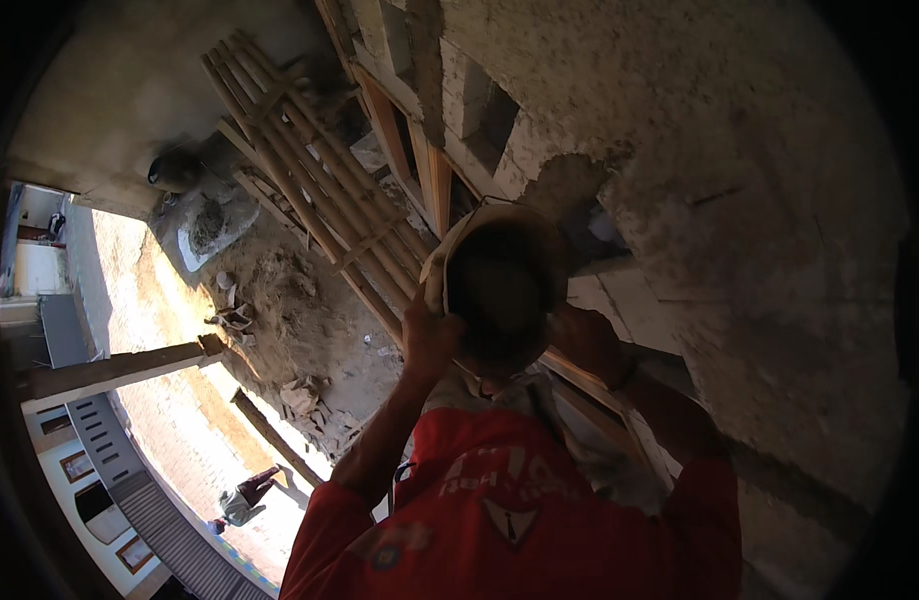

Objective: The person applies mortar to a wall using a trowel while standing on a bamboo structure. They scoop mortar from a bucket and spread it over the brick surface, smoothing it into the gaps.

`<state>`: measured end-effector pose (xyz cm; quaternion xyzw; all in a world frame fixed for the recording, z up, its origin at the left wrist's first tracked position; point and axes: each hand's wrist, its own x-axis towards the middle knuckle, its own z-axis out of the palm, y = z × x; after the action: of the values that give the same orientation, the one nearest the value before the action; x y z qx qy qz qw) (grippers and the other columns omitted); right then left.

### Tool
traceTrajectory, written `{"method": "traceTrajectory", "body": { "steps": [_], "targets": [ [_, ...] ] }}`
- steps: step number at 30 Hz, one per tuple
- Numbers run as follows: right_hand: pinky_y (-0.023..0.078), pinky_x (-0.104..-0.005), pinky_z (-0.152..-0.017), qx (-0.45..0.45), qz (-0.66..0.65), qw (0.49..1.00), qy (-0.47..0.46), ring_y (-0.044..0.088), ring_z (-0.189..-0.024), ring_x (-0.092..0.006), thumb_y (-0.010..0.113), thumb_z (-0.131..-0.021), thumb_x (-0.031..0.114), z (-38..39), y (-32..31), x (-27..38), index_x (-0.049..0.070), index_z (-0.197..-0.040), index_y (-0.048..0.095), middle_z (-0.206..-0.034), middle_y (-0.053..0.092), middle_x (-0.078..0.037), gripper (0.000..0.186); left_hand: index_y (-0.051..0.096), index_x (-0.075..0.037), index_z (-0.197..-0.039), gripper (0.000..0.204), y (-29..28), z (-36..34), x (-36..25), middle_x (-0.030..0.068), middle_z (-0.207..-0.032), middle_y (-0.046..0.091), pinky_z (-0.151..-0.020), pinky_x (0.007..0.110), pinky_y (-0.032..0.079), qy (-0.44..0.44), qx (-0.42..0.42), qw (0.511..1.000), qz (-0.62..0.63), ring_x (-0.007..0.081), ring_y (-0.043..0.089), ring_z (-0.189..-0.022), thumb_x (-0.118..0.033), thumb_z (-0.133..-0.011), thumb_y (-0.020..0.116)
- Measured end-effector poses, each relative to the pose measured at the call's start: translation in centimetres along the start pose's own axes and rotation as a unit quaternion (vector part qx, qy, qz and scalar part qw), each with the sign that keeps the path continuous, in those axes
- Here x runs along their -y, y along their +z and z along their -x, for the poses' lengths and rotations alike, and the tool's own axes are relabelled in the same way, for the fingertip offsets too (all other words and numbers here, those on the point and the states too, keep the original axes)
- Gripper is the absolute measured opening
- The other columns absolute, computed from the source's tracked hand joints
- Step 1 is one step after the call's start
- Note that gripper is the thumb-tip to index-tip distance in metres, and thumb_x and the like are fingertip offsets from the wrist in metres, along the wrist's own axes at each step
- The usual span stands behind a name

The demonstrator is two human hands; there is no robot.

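A pale bucket (pixel 436 283) with a dark inside is held up in front of my chest, its mouth turned up toward me. My left hand (pixel 429 338) grips its left side with bent fingers. On the opposite side my right hand (pixel 585 345) is closed on the bucket's lower right edge. What lies inside is too dark to make out. A thin wire handle seems to stand at the far rim.
Bamboo poles (pixel 319 180) tied by crosspieces lean at the left of the bucket. A rough plastered wall (pixel 749 200) fills the right side. Left below are a sand heap (pixel 279 285), a dark round container (pixel 176 171) and rubble (pixel 304 400). Outside, a person (pixel 247 500) is on sunlit paving.
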<state>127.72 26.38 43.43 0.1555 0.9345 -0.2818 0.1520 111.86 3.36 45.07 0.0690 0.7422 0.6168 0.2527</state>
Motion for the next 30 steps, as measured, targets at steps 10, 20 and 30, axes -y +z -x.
{"method": "traceTrajectory", "body": {
  "steps": [10,20,30],
  "targets": [
    [0.052,-0.038,-0.074,-0.023,-0.098,0.992,-0.071,0.068,-0.083,-0.0286,0.076,-0.08,0.018,0.4,-9.8,7.5,0.001,-0.113,0.055,-0.092,0.066,-0.018,0.043,0.057,0.004,-0.13,0.058,-3.4,-1.0,5.6,0.0094,-0.105,0.069,-0.083,0.031,0.054,0.009,-0.058,0.992,0.112,0.016,0.065,-0.094,-0.002,-0.072,0.056],
    [0.051,-0.0302,-0.07,-0.019,-0.297,0.94,0.167,0.059,-0.08,-0.0112,0.07,-0.093,0.031,-2.8,-15.2,0.8,-0.005,-0.126,0.058,-0.095,0.065,-0.007,0.05,0.053,0.006,-0.134,0.063,-6.8,-0.7,5.7,0.0137,-0.112,0.067,-0.088,0.031,0.053,-0.074,-0.092,0.993,-0.002,0.0188,0.065,-0.099,0.0,-0.071,0.053],
    [0.052,-0.0324,-0.071,-0.14,-0.112,0.976,0.123,0.061,-0.082,-0.0149,0.065,-0.091,0.023,4.2,-20.0,4.3,0.001,-0.133,0.056,-0.098,0.065,-0.008,0.048,0.049,0.005,-0.14,0.07,-5.7,0.1,5.6,0.0138,-0.119,0.066,-0.094,0.033,0.051,0.005,-0.051,0.996,0.074,0.0195,0.064,-0.107,-0.003,-0.071,0.054]
  ]
}}
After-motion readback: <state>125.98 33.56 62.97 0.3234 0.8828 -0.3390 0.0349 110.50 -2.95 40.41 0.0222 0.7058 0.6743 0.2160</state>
